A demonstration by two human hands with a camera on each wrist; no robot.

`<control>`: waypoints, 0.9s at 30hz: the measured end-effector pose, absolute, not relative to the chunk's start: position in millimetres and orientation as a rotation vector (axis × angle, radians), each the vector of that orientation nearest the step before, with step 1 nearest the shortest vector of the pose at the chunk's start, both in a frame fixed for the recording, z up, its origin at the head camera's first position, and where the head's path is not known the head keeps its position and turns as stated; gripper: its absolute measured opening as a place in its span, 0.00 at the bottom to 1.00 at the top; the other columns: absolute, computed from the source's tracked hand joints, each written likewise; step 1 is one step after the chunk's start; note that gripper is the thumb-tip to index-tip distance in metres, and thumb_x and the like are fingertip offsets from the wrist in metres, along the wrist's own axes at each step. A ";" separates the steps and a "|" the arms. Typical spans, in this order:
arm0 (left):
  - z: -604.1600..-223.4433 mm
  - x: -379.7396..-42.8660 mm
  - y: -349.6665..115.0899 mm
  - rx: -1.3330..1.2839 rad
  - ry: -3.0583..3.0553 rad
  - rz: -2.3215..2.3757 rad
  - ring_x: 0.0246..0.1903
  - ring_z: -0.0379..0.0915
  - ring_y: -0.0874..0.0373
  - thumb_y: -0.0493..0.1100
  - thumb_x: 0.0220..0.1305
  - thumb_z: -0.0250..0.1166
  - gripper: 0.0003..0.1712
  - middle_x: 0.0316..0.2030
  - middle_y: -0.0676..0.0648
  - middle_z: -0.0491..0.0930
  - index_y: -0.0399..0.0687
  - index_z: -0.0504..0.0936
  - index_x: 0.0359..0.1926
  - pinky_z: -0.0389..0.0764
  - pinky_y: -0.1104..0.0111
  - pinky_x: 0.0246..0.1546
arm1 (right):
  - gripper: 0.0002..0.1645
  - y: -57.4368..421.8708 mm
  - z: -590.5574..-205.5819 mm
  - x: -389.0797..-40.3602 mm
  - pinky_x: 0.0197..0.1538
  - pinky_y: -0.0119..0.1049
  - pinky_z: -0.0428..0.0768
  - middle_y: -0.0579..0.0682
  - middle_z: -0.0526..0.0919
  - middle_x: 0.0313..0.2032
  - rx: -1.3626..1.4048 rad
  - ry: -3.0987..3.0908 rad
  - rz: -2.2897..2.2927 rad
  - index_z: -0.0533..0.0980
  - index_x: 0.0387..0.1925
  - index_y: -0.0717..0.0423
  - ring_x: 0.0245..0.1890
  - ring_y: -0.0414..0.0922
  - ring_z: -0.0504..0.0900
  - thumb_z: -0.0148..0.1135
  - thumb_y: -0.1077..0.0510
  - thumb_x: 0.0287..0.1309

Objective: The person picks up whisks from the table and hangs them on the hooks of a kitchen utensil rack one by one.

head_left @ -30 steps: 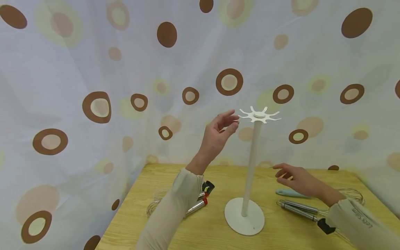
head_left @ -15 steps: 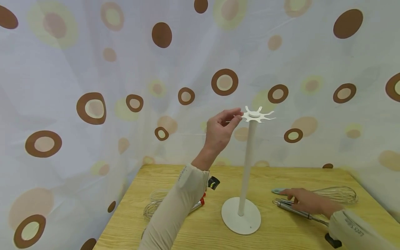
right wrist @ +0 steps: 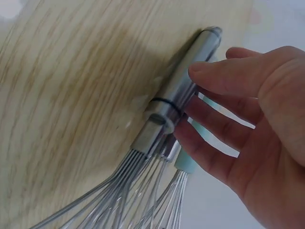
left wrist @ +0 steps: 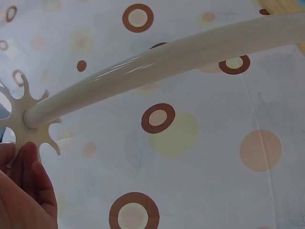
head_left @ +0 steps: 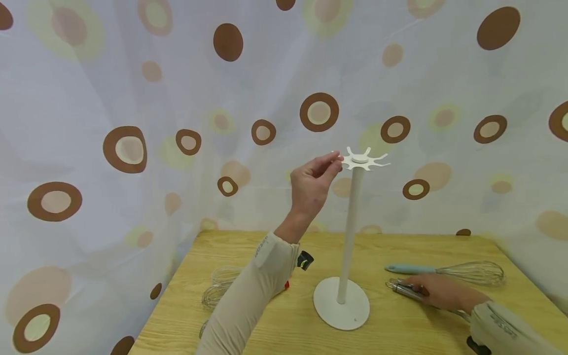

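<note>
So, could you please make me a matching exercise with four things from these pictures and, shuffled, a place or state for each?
Column one
1. Left hand
2. White hook stand
3. Whisk with the light-blue handle
4. Right hand

Column two
A. Lying beyond the right hand
B. Gripping a steel whisk by its handle
C. Holding the stand at its top
D. Upright on the wood-grain table

Pairs: 1-C, 2-D, 3-A, 4-B

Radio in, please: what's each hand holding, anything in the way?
Left hand pinches a hook of the white utensil stand. Right hand grips a steel whisk. Close by: second steel whisk, blue-handled whisk.
</note>
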State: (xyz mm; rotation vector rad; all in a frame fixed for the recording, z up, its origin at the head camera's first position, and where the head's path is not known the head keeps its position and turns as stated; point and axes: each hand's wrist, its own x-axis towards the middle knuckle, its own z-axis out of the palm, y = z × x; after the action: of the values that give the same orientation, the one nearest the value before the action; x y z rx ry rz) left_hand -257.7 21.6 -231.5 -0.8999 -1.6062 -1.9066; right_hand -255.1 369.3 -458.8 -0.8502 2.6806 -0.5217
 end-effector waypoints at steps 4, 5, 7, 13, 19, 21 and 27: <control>-229.5 -256.1 21.5 -0.874 -1.619 -1.909 0.37 0.82 0.48 0.29 0.61 0.62 0.13 0.40 0.32 0.82 0.25 0.81 0.46 0.80 0.64 0.41 | 0.31 370.7 -464.5 -257.1 0.38 0.42 0.77 0.54 0.80 0.46 -0.887 2.689 -0.467 0.73 0.60 0.57 0.43 0.49 0.79 0.59 0.74 0.53; -229.2 -255.9 21.6 -0.870 -1.621 -1.912 0.37 0.82 0.48 0.29 0.61 0.62 0.13 0.40 0.32 0.82 0.25 0.81 0.46 0.80 0.64 0.41 | 0.32 370.6 -466.0 -257.5 0.39 0.42 0.77 0.55 0.80 0.47 -0.893 2.692 -0.456 0.73 0.60 0.56 0.44 0.52 0.79 0.58 0.75 0.53; -229.0 -255.4 21.9 -0.861 -1.623 -1.917 0.37 0.82 0.49 0.29 0.61 0.62 0.12 0.40 0.32 0.82 0.25 0.81 0.45 0.80 0.64 0.41 | 0.33 369.7 -467.5 -257.7 0.42 0.46 0.78 0.57 0.79 0.50 -0.883 2.697 -0.440 0.73 0.61 0.54 0.48 0.56 0.78 0.57 0.76 0.53; -230.4 -255.8 23.6 -0.868 -1.617 -1.948 0.39 0.81 0.43 0.28 0.60 0.62 0.13 0.41 0.32 0.81 0.25 0.80 0.46 0.80 0.64 0.41 | 0.33 363.8 -466.7 -254.1 0.45 0.50 0.77 0.55 0.79 0.49 -0.910 2.691 -0.450 0.70 0.63 0.53 0.48 0.56 0.78 0.53 0.75 0.57; -230.6 -257.0 24.6 -0.860 -1.607 -1.948 0.39 0.81 0.42 0.28 0.60 0.62 0.13 0.41 0.32 0.81 0.25 0.80 0.46 0.80 0.64 0.41 | 0.32 351.5 -458.6 -251.5 0.43 0.44 0.78 0.57 0.77 0.52 -1.000 2.712 -0.513 0.68 0.65 0.55 0.49 0.55 0.77 0.50 0.75 0.60; -230.7 -257.1 24.8 -0.856 -1.603 -1.940 0.38 0.81 0.44 0.28 0.60 0.63 0.13 0.41 0.32 0.81 0.25 0.80 0.46 0.80 0.64 0.40 | 0.32 346.9 -454.2 -251.7 0.40 0.41 0.78 0.61 0.75 0.55 -1.019 2.706 -0.577 0.66 0.65 0.58 0.48 0.56 0.77 0.49 0.76 0.60; -230.6 -256.4 25.0 -0.844 -1.615 -1.896 0.34 0.81 0.45 0.29 0.60 0.63 0.12 0.39 0.33 0.82 0.26 0.81 0.45 0.81 0.64 0.38 | 0.35 333.4 -438.7 -252.4 0.39 0.38 0.78 0.60 0.75 0.52 -1.008 2.706 -0.743 0.62 0.68 0.60 0.44 0.50 0.79 0.56 0.71 0.59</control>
State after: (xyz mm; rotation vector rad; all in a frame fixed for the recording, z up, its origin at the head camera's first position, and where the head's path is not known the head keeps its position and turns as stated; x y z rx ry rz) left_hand -256.4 25.0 -230.6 -0.8436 -1.6147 -1.8960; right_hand -252.4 333.4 -438.7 -1.0082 2.7055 -0.7427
